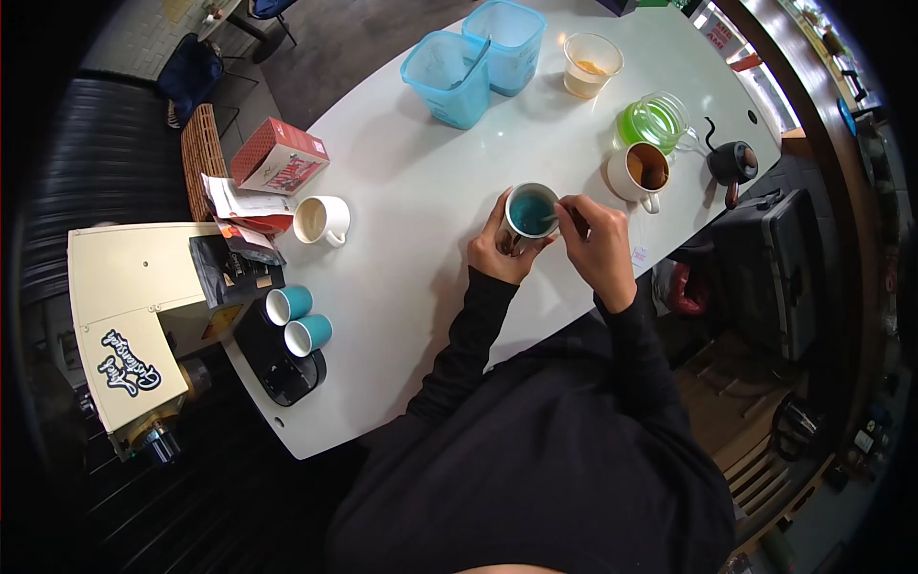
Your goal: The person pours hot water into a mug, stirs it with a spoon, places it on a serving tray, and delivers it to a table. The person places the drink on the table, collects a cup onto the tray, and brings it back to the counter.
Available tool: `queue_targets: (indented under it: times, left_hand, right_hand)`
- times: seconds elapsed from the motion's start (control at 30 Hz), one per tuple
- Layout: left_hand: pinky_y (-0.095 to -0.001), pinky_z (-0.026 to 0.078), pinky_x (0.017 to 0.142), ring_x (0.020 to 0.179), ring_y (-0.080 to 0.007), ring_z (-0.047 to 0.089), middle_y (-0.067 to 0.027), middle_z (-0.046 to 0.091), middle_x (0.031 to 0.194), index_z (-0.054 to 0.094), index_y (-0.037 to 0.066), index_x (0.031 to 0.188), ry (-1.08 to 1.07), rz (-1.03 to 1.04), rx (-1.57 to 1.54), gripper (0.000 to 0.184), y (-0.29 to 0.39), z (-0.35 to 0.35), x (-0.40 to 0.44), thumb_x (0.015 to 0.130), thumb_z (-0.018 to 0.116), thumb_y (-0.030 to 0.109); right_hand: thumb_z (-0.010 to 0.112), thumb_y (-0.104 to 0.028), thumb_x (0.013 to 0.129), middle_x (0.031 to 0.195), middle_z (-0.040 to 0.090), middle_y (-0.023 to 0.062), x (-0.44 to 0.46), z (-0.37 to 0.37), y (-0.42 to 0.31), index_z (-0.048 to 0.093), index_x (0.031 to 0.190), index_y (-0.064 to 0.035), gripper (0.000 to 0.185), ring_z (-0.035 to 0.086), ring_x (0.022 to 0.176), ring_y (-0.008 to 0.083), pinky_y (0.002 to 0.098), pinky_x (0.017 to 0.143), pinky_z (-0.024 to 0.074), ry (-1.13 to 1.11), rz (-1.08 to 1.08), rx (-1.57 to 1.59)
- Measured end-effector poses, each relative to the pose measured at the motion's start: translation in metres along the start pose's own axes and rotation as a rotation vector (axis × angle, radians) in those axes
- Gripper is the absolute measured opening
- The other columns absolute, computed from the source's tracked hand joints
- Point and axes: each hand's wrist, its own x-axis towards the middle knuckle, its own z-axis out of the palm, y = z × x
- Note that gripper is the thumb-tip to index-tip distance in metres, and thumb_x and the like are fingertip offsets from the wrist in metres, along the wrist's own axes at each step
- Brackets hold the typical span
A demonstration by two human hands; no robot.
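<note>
My left hand point(499, 251) is wrapped around a white-rimmed cup point(513, 194) in the middle of the table. Blue-green liquid point(528, 212) shows inside it. Over the cup's right rim, my right hand point(595, 236) pinches a thin, pale spoon point(549, 219), whose lower end dips into the liquid. Most of the spoon is hidden by the fingers and the liquid. To the right stands a white mug point(626, 182) with brown stains or drink inside. Behind that mug is a clear glass server point(660, 120) with bright green contents.
Two blue plastic containers point(445, 86) stand at the back, beside a clear cup point(593, 67) with amber liquid. A black gooseneck kettle point(732, 163) is at the right edge. Leftward are a white mug point(323, 221), a red box point(279, 156), two teal cups point(308, 335) and a cream machine point(129, 277).
</note>
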Motion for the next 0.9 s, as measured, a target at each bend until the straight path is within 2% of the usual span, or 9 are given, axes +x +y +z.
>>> queue_targets:
  times: [0.17,0.47,0.53,0.57,0.63,0.67,0.77,0.83,0.9]
  left_hand:
    - [-0.0330,0.056,0.064,0.072,-0.0219,0.072,-0.0119,0.073,0.087,0.050,0.007,0.139,0.015,0.064,0.038,0.092,-0.001,-0.001,0.000,0.062,0.092,0.036]
    - [-0.0335,0.056,0.065,0.073,-0.0229,0.073,-0.0119,0.073,0.088,0.049,0.008,0.140,-0.055,-0.040,0.008,0.093,0.004,-0.005,-0.003,0.063,0.092,0.038]
    - [-0.0309,0.058,0.077,0.098,-0.0186,0.069,-0.0155,0.070,0.112,0.044,-0.001,0.141,-0.109,-0.008,0.001,0.085,0.010,-0.007,-0.003,0.071,0.089,0.018]
    - [-0.0309,0.058,0.077,0.098,-0.0186,0.069,-0.0155,0.070,0.112,0.044,-0.001,0.141,-0.112,-0.008,0.002,0.085,0.007,-0.006,-0.004,0.071,0.089,0.018]
    - [-0.0350,0.057,0.070,0.081,-0.0263,0.073,-0.0117,0.073,0.095,0.049,0.010,0.140,-0.027,0.030,0.000,0.094,-0.001,-0.002,-0.006,0.061,0.093,0.035]
    - [-0.0350,0.057,0.070,0.081,-0.0263,0.073,-0.0117,0.073,0.095,0.049,0.010,0.140,-0.032,0.031,0.001,0.094,-0.005,-0.001,-0.008,0.061,0.093,0.035]
    - [-0.0352,0.057,0.070,0.081,-0.0268,0.073,-0.0120,0.073,0.095,0.049,0.010,0.141,-0.034,0.063,0.041,0.095,-0.003,-0.002,-0.010,0.060,0.093,0.032]
    - [-0.0327,0.057,0.081,0.100,-0.0210,0.069,-0.0148,0.070,0.111,0.046,0.002,0.141,-0.105,-0.028,0.050,0.086,0.012,-0.006,-0.011,0.067,0.089,0.013]
    - [-0.0328,0.057,0.080,0.099,-0.0211,0.070,-0.0145,0.071,0.110,0.047,0.003,0.141,-0.109,-0.038,0.039,0.086,0.018,-0.006,-0.012,0.066,0.089,0.013]
  right_hand:
    - [0.068,-0.005,0.085,0.070,0.062,0.0153,-0.001,-0.009,-0.004,0.069,0.090,0.0020,0.009,0.057,0.054,0.0268,0.0341,0.052,0.0436,0.042,-0.070,-0.016]
    - [0.068,-0.001,0.084,0.074,0.060,0.0136,-0.017,-0.024,-0.010,0.071,0.096,-0.0013,0.013,0.058,0.060,0.0291,0.0364,0.056,0.0442,0.019,-0.143,-0.051]
    - [0.068,-0.002,0.085,0.074,0.060,0.0137,-0.024,-0.023,-0.012,0.071,0.097,-0.0016,0.013,0.058,0.060,0.0295,0.0368,0.057,0.0445,0.016,-0.128,-0.049]
    - [0.068,-0.002,0.085,0.074,0.060,0.0138,-0.027,-0.022,-0.013,0.071,0.097,-0.0020,0.013,0.058,0.061,0.0299,0.0373,0.057,0.0448,0.009,-0.117,-0.045]
    - [0.068,-0.002,0.085,0.075,0.060,0.0140,-0.031,-0.019,-0.012,0.071,0.097,-0.0016,0.012,0.059,0.062,0.0304,0.0378,0.058,0.0455,0.002,-0.108,-0.028]
    - [0.067,-0.002,0.085,0.075,0.060,0.0141,-0.033,-0.016,-0.011,0.071,0.097,-0.0016,0.012,0.060,0.063,0.0307,0.0381,0.058,0.0458,-0.005,-0.110,-0.008]
    - [0.067,0.001,0.086,0.077,0.062,0.0133,-0.036,-0.008,-0.003,0.071,0.098,0.0004,0.013,0.061,0.062,0.0256,0.0340,0.058,0.0468,-0.021,-0.141,-0.016]
    - [0.067,0.001,0.086,0.079,0.062,0.0135,-0.034,-0.002,-0.001,0.071,0.098,0.0001,0.013,0.061,0.062,0.0270,0.0350,0.059,0.0475,-0.028,-0.189,-0.031]
    - [0.068,-0.002,0.083,0.079,0.059,0.0143,-0.030,0.000,0.000,0.069,0.098,-0.0029,0.016,0.060,0.065,0.0330,0.0404,0.059,0.0464,-0.008,-0.190,-0.003]
